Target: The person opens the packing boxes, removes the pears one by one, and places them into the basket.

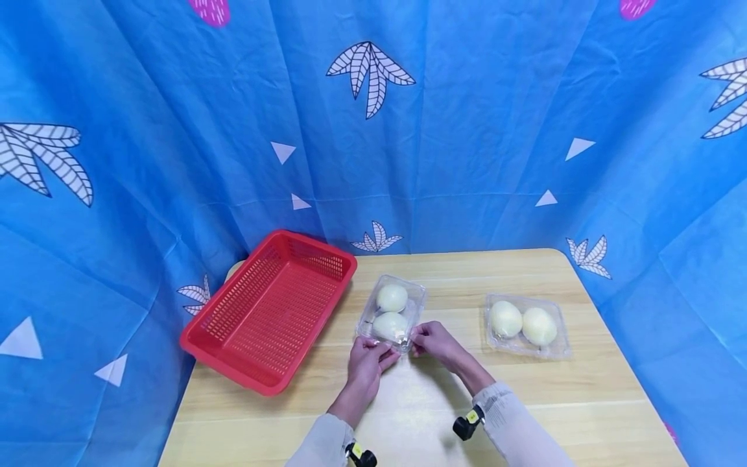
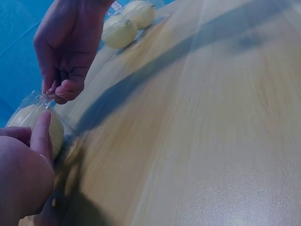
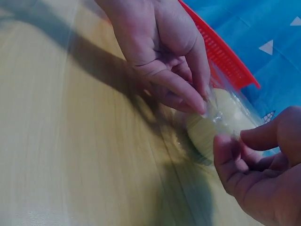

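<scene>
A clear plastic box [image 1: 415, 302] holding two pale, onion-like globes [image 1: 392, 298] lies near the middle of the wooden table. At its near left corner, my left hand [image 1: 366, 369] pinches the plastic edge between thumb and fingers. My right hand [image 1: 439, 345] pinches the near right corner, fingertips close together. Seen from the right wrist, the left hand [image 3: 162, 56] and right hand [image 3: 268, 165] grip the thin plastic side by side above one pale globe [image 3: 202, 134]. The left wrist view has the right hand [image 2: 70, 52] above the left [image 2: 23, 169].
A red plastic basket [image 1: 280, 318] with perforated walls stands at the table's left. To the right lies a second clear box [image 1: 551, 349] with two similar globes. Blue patterned cloth [image 1: 467, 130] hangs behind and along both sides of the table [image 1: 589, 402].
</scene>
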Demonstrator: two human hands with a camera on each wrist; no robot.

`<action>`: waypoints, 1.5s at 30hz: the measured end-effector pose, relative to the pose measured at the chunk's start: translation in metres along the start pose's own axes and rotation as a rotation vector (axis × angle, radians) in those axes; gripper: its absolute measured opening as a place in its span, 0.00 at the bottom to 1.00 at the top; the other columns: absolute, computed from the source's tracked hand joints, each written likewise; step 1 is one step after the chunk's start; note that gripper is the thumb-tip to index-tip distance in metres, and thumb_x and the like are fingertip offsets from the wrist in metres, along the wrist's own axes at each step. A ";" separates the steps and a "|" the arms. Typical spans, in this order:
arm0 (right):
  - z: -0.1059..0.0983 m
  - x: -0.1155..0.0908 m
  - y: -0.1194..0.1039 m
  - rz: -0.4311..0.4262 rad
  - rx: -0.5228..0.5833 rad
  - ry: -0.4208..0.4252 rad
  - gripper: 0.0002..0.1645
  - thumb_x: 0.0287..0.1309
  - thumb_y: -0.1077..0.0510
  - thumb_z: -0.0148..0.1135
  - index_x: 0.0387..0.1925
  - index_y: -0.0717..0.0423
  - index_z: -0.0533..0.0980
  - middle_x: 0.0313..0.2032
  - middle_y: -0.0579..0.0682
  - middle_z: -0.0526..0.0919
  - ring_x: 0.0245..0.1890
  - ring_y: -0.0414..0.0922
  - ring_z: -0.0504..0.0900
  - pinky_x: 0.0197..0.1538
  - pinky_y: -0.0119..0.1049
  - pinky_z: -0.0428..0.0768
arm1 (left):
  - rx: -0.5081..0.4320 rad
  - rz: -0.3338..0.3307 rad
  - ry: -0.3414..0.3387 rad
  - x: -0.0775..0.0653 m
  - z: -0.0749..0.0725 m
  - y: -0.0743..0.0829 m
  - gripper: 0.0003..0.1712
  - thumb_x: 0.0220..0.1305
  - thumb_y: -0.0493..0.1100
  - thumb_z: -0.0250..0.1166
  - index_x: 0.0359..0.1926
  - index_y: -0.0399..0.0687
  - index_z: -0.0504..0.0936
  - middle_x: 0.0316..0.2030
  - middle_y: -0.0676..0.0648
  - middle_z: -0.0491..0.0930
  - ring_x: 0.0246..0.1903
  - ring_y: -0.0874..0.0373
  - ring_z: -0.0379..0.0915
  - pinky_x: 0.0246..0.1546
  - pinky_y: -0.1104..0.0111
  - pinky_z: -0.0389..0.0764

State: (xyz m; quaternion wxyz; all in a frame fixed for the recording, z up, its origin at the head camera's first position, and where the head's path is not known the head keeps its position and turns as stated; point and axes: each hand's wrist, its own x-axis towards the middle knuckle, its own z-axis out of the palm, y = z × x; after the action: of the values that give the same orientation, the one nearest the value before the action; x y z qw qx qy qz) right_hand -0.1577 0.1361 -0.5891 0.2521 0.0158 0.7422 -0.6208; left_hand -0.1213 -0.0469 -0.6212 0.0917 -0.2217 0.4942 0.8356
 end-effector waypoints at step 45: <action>-0.015 0.003 0.008 0.005 0.154 -0.167 0.15 0.76 0.67 0.46 0.49 0.77 0.75 0.33 0.51 0.81 0.33 0.40 0.80 0.41 0.28 0.86 | 0.009 -0.003 0.005 0.002 0.002 -0.002 0.19 0.67 0.27 0.62 0.45 0.39 0.59 0.49 0.35 0.72 0.41 0.50 0.85 0.52 0.58 0.91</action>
State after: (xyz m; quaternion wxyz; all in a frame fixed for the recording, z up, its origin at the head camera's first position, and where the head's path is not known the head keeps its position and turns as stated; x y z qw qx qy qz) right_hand -0.1626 0.1513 -0.5960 0.3124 -0.0149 0.6688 -0.6745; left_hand -0.1226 -0.0443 -0.6228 0.0929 -0.2242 0.4978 0.8327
